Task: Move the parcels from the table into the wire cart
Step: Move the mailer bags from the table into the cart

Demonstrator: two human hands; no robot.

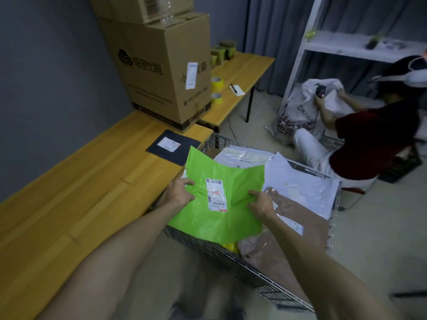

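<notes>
Holds flat bright-green plastic parcel [208, 227] over silver wire-mesh cart [219, 253], with left hand [179, 192] and right hand [262, 205] pinching opposite sides, seemingly to lay it flat inside.

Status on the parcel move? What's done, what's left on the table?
Done: several white and clear plastic mailers already lie in the wire cart. In hand: left hand and right hand both grip a bright green plastic mailer over the cart, not yet released. Left: one flat dark parcel with a white label on the wooden table. Whether the stacked brown cardboard boxes behind it count is unclear.
</notes>
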